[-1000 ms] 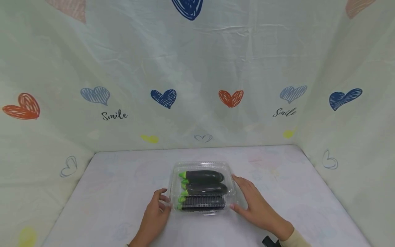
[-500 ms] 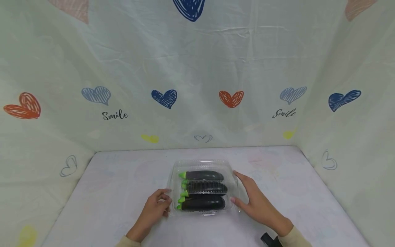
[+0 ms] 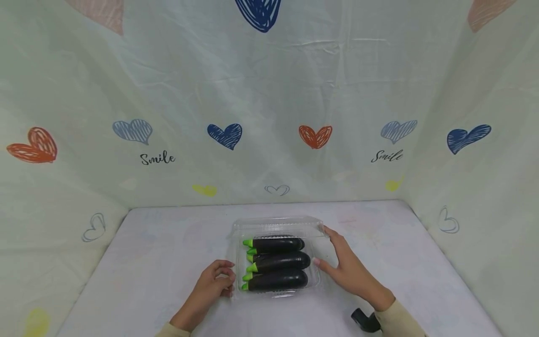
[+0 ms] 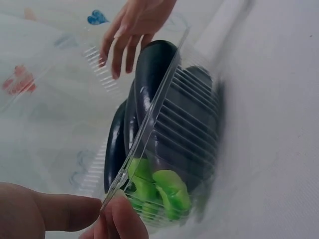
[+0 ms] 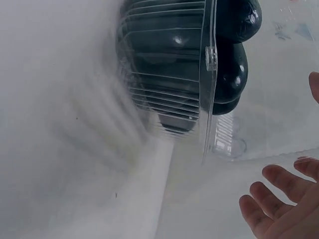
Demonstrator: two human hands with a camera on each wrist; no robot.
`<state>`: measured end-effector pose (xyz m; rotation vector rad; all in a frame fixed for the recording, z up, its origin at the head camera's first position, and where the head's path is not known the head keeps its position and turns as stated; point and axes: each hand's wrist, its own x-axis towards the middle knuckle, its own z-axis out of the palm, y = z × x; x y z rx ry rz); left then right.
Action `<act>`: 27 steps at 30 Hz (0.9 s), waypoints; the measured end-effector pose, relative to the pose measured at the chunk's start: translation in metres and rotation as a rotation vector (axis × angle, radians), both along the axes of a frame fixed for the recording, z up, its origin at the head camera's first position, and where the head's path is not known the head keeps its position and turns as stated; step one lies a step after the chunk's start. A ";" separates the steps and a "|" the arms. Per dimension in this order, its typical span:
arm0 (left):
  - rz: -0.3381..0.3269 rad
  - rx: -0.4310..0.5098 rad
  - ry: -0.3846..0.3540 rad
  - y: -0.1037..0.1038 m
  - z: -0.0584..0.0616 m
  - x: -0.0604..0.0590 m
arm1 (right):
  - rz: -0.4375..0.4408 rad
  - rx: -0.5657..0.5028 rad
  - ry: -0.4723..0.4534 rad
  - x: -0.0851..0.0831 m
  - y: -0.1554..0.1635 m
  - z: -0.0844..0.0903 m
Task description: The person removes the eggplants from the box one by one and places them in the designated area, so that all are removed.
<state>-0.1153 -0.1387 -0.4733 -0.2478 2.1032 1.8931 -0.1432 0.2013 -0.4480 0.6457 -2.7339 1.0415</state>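
A clear plastic clamshell box (image 3: 275,262) sits on a white cloth-covered table (image 3: 126,262), near the front edge and roughly central; everything here is placed relative to that box

To the left of the box, the left hand (image 3: 212,288) has its fingers curled, and the wrist view shows thumb and fingertip (image 4: 122,211) pinching the thin front-left rim of the tray, holding it down

Inside the box lie three dark purple eggplants (image 3: 275,262) side by side, green stem ends (image 3: 248,269) pointing left. The hinged lid (image 3: 278,225) stands raised along the far edge of the box, so the tray is uncovered

To the right of the box, the right hand (image 3: 347,269) is spread with straight, relaxed fingers; its fingertips (image 3: 326,230) reach up beside the lid's right corner. Whether they actually touch the plastic cannot be told, and the hand grips nothing. A small black object (image 3: 364,320) sits at the right wrist, nearer the viewer than the box

Judging from this, the lid is being swung about its far hinge. Doing that well calls for keeping the left pinch firm and low so the light tray neither slides nor tips, and guiding the lid evenly by its corner with gentle pressure, since thin plastic like this is likely to flex or spring
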 end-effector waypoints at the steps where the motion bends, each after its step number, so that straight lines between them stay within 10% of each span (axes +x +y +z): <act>1: -0.001 0.005 0.000 0.000 0.000 0.000 | 0.002 -0.010 -0.003 -0.001 0.000 0.000; 27: -0.026 0.036 0.029 -0.002 0.002 0.004 | 0.105 -0.159 0.056 -0.032 -0.005 0.008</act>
